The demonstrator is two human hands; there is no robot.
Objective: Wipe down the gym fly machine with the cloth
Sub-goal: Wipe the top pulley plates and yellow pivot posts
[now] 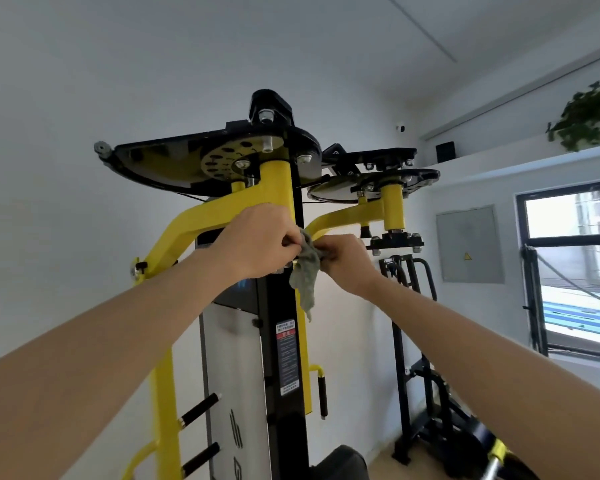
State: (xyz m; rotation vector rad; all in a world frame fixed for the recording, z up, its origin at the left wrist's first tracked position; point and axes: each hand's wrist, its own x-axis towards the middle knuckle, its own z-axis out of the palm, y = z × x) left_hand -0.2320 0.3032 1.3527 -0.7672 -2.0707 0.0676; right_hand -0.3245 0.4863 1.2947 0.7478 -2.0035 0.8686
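The fly machine (284, 341) rises in front of me, with a black central post, yellow swing arms and two black cam plates on top. A grey-green cloth (305, 275) hangs in front of the post, just below where the yellow arms meet it. My left hand (257, 240) pinches the cloth's upper left part. My right hand (343, 259) grips its upper right part. Both hands are raised to about the height of the yellow arm joint. The cloth's lower end dangles free against the post.
Another black gym machine (416, 341) stands behind to the right. A window (575, 265) and a grey wall panel (468, 244) are on the right wall, with a plant (593, 116) on a ledge above. A black padded seat (340, 462) is at the bottom.
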